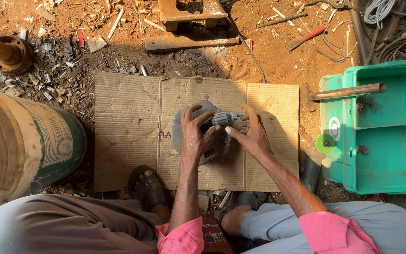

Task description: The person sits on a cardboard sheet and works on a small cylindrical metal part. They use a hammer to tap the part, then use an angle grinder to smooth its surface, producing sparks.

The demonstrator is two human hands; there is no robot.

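Both hands steady a small motor armature on a grey metal plate laid over cardboard.

Nearest, the left hand (194, 134) lies curled over the grey metal plate (180, 131), its fingers (203, 117) closed round the armature (222, 119); the right hand (252, 134) pinches the shaft end with fingers half spread. Best to keep the piece pressed flat on the plate, I'd say. Beyond lie the cardboard sheet (128, 127), a green crate (377, 155) and rusty scrap.

Flattened cardboard sheet (128, 127) lies on littered dirt ground. At its centre, a grey metal plate (180, 134); upon it, the left hand (194, 135) and right hand (252, 136) grip a small motor armature (222, 119). Right of the cardboard: green plastic crate (377, 141). Left: large drum (24, 141).
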